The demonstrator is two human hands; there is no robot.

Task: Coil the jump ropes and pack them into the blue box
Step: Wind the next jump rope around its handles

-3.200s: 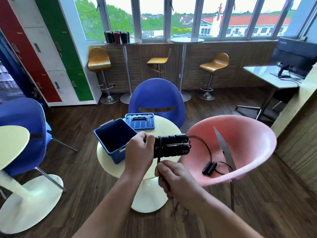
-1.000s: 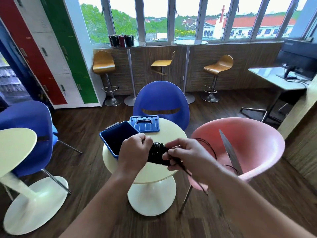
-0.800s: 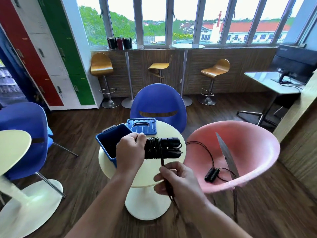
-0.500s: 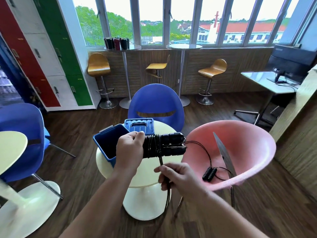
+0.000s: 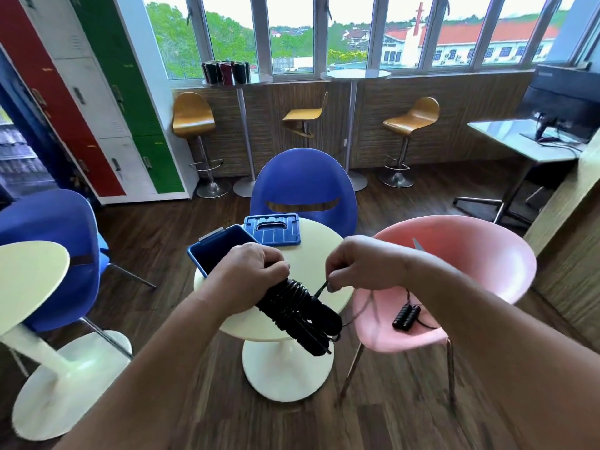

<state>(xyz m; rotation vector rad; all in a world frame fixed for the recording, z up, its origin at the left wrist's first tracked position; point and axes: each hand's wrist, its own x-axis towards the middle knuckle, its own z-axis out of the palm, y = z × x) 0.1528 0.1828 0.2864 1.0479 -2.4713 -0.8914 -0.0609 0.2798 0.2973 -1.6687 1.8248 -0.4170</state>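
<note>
My left hand [image 5: 250, 277] grips the two black handles of a jump rope [image 5: 298, 315], which point down and to the right with cord wound around them. My right hand [image 5: 363, 266] pinches the free end of that cord just right of the handles, over the round cream table [image 5: 334, 298]. The open blue box [image 5: 216, 251] stands on the table's left edge, partly behind my left hand. Its blue lid [image 5: 272, 229] lies flat behind it. A second jump rope [image 5: 406, 316], black handles side by side, lies on the seat of the pink chair [image 5: 480, 264].
A blue chair [image 5: 303, 186] stands behind the table and another blue chair [image 5: 55, 254] at the left beside a second cream table [image 5: 29, 277]. Bar stools and tall tables line the window wall. A desk with a monitor [image 5: 565, 105] is at the far right.
My right hand has risen from below the handles to beside them, carrying the cord end up. The handles have tilted from level to pointing down and right.
</note>
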